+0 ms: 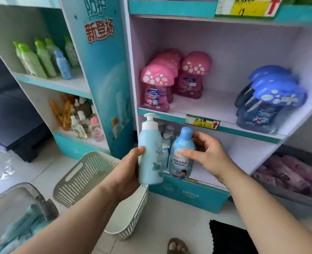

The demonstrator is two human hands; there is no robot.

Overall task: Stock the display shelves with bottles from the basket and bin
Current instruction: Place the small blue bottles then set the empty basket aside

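Note:
My left hand (127,169) grips a tall light-blue pump bottle (150,153), upright, in front of the lower shelf (243,154) of the display. My right hand (208,153) holds a rounded blue bottle (181,154) with a child's picture on its label, at the front left of that same shelf. Behind both bottles several similar bottles stand at the shelf's back left. A white slotted basket (89,173) sits on the floor under my left arm. A clear bin (14,202) with pale blue bottles lies at the lower left.
The shelf above holds pink mushroom-cap bottles (157,88) on the left and blue ones (268,101) on the right. A left unit carries green bottles (36,59) and small bottles (80,121). A grey tub of pink packs (294,175) stands at the right. A black mat (230,237) lies by my foot.

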